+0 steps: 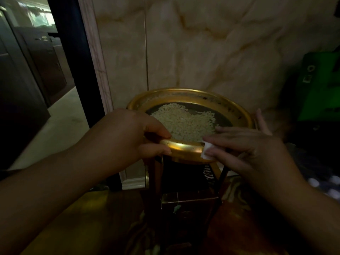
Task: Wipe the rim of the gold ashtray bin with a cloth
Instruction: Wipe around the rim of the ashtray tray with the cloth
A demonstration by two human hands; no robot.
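Head view puts us right over the round gold metal ashtray bin (184, 148), standing against a veined beige marble wall (220, 43) on a dark patterned floor. We see its shallow top dish filled with pale granular filler (184, 122), spread unevenly so bare dark patches show toward the far side.

Our left hand (128, 133) is clamped on the near-left rim, thumb over the top and fingers curled under the lip, steadying the dish. Our right hand (244, 144) pinches a small white folded cloth (207, 150) between thumb and fingertips and presses it onto the near rim, just right of centre. Cloth and gold edge are touching.

How far along? We judge the wipe is under way but well short of done. The stretch of near rim between our 2 hands shines, yet small dark specks dot it. The far rim carries dark smudges along its inner slope, especially at the far right, so most of the ring looks unwiped. We cannot tell the state of the rim hidden under either hand.

Any writing? A bright green box (320, 85) at the right edge shows pale square and ring marks, too blurred to read. Nothing legible appears on the bin itself.
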